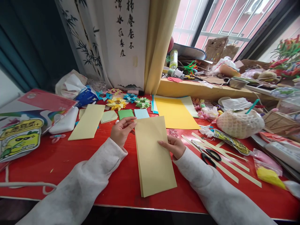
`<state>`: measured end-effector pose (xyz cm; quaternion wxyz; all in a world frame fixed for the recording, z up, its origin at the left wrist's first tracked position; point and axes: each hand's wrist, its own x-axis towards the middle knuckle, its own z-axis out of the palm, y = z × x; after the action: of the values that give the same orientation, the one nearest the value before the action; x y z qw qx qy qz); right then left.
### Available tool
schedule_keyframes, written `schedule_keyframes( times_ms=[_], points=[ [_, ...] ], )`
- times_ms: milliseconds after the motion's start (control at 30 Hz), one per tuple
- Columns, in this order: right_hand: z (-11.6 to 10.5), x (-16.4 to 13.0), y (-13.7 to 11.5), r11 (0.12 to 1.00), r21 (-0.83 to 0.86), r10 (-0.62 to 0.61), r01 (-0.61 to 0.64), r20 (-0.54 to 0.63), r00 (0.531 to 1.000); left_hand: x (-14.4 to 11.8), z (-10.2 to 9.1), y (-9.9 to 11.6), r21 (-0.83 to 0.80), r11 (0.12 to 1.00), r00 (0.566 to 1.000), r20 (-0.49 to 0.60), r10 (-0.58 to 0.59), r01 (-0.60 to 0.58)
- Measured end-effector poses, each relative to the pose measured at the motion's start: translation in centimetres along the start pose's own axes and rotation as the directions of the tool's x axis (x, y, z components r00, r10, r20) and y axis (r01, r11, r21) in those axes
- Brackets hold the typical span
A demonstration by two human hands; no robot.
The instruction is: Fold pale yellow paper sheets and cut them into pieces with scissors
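Note:
A folded sheet of pale yellow paper [153, 159] is held upright-tilted between my hands above the red table. My left hand [123, 129] pinches its top left corner between thumb and fingers. At its right edge, my right hand [174, 145] grips it with the thumb on the front and the fingers behind. Another folded pale yellow paper [87, 122] lies flat to the left. Black-handled scissors [207, 154] rest to the right of my right hand, on and beside several cut paper strips [234, 162].
Behind the hands lie small paper squares [126, 114], folded paper stars [117, 103] and large yellow sheets [177, 111]. A netted white fruit with a straw [241, 122] stands at the right. Packets [21, 134] crowd the left. The red table [112, 187] ends at a front edge.

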<state>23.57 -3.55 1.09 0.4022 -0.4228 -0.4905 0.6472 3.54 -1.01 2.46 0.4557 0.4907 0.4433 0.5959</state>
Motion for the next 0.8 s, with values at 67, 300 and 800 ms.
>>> schedule_keyframes(
  times_ms=[67,300,800],
  points=[
    [0.0,0.1,0.1,1.0,0.012,-0.015,0.016,-0.038,0.999,0.1,0.0,-0.1,-0.018,0.999,0.998,0.049,-0.031,0.032],
    [-0.6,0.6,0.2,0.995,0.057,-0.07,0.085,-0.224,0.972,-0.3,0.5,-1.1,0.168,0.965,0.886,0.389,-0.252,0.201],
    [-0.7,0.6,0.2,0.986,-0.101,-0.154,0.132,-0.258,0.954,-0.6,0.6,-1.4,0.166,0.969,0.893,0.384,-0.234,0.182]
  ],
)
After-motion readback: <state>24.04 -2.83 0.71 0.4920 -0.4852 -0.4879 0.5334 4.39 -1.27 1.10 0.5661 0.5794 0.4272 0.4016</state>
